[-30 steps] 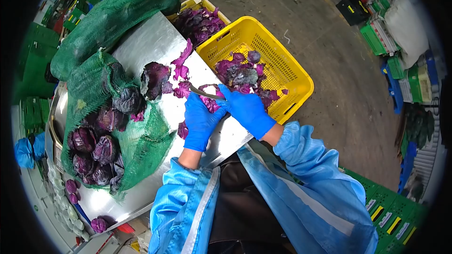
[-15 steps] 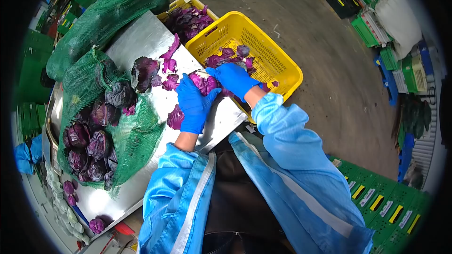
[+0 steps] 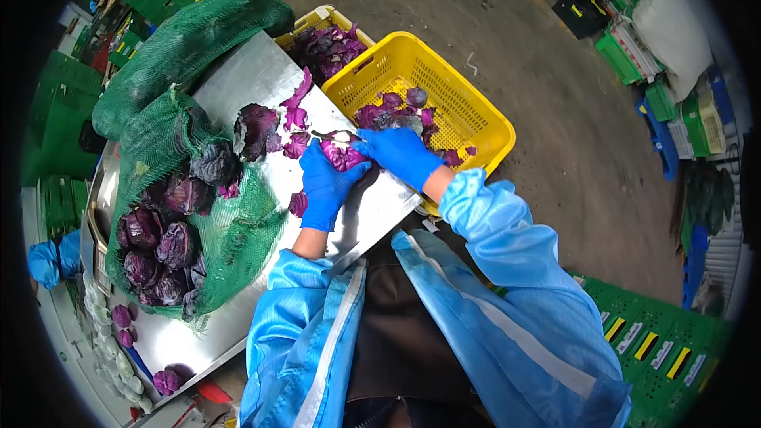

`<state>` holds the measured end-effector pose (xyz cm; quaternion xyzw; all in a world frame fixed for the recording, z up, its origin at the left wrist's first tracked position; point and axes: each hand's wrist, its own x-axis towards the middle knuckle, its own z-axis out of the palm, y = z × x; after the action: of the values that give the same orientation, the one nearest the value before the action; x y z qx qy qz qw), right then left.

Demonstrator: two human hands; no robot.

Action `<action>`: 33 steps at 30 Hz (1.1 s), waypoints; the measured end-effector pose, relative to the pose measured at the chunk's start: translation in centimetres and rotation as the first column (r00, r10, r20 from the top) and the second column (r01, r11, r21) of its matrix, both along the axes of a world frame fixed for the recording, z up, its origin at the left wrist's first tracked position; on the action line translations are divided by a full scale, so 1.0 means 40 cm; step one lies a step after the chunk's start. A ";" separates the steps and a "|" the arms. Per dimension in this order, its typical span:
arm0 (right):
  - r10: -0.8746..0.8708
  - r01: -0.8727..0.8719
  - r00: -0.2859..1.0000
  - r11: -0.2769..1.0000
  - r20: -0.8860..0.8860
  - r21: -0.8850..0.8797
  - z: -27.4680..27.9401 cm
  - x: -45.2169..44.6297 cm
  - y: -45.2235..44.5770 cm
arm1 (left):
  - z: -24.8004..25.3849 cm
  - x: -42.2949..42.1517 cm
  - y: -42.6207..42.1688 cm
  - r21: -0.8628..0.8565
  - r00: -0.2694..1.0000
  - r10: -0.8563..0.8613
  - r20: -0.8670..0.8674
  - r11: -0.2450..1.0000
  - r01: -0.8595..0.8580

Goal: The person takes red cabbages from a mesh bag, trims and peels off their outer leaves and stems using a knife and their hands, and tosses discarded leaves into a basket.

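Note:
My left hand [image 3: 323, 187], in a blue glove, is closed around a red cabbage [image 3: 342, 157] at the corner of the metal table [image 3: 238, 71]. A pale cut area shows at the top of the cabbage. My right hand [image 3: 399, 155], also gloved, grips a knife [image 3: 325, 137], its thin dark blade lying across that cut area. Most of the handle is hidden by the fingers. Loose purple leaves [image 3: 297, 103] lie just beyond my left hand, beside a larger dark outer leaf [image 3: 256, 131].
A yellow basket [image 3: 468, 103] holding leaves stands against the table's far right edge, and another yellow crate [image 3: 323, 14] of leaves is behind it. On the left, an open green net bag [image 3: 246, 226] holds several cabbages [image 3: 176, 246]. Green crates [image 3: 650, 341] stand at lower right.
The view has shifted slightly, so the scene sits lower and to the right. The knife blade now shows more plainly over the cabbage. More trimmings lie in the near yellow basket.

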<state>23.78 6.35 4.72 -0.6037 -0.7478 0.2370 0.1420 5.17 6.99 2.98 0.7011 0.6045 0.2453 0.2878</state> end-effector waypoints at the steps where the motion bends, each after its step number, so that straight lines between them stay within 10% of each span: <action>1: 0.029 -0.029 1.000 1.000 -0.002 -0.010 -0.004 0.005 -0.002 | -0.004 -0.007 -0.002 0.061 0.999 0.014 0.051 0.998 -0.017; 12: 0.057 -0.044 0.993 0.991 0.103 -0.124 0.015 -0.015 0.038 | 0.007 -0.020 0.003 0.027 0.997 -0.051 -0.050 0.998 0.052; 14: -0.115 0.110 0.993 0.985 -0.031 -0.136 -0.027 -0.019 0.063 | 0.017 0.000 0.004 0.062 0.999 0.037 0.038 0.997 -0.040; 15: -0.493 0.356 0.819 0.838 -0.294 -0.414 -0.065 -0.004 0.085 | -0.004 0.004 -0.019 0.106 1.000 -0.014 -0.024 0.994 0.017; 18: -0.461 0.368 0.775 0.886 -0.433 -0.283 -0.120 -0.009 0.106 | 0.020 0.012 -0.091 0.197 1.000 -0.001 0.020 0.980 -0.003; 20: -0.254 0.229 0.949 0.963 -0.190 -0.144 -0.083 -0.028 0.086 | -0.045 -0.014 -0.076 0.226 0.997 0.069 -0.018 0.972 -0.063; 24: -0.481 0.457 0.844 0.877 -0.238 -0.150 -0.092 -0.051 0.080 | -0.071 -0.057 -0.140 0.263 0.995 -0.001 0.103 0.964 -0.026; 27: -0.572 0.382 0.708 0.803 -0.413 -0.458 -0.204 0.009 0.089 | -0.082 -0.076 -0.179 0.196 0.973 0.025 0.230 0.978 -0.071; 31: -0.501 0.231 0.729 0.821 -0.466 -0.522 -0.011 -0.020 -0.019 | -0.072 -0.079 -0.166 0.154 0.961 0.019 0.274 0.986 -0.063; 33: -0.330 0.252 0.847 0.939 -0.417 -0.233 -0.024 -0.062 -0.068 | -0.082 -0.081 -0.164 0.145 0.961 0.034 0.274 0.986 -0.076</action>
<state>21.31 3.64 3.75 -0.6487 -0.5710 0.4086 0.2937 1.94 0.45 -0.31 0.6640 0.5580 0.3930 0.3056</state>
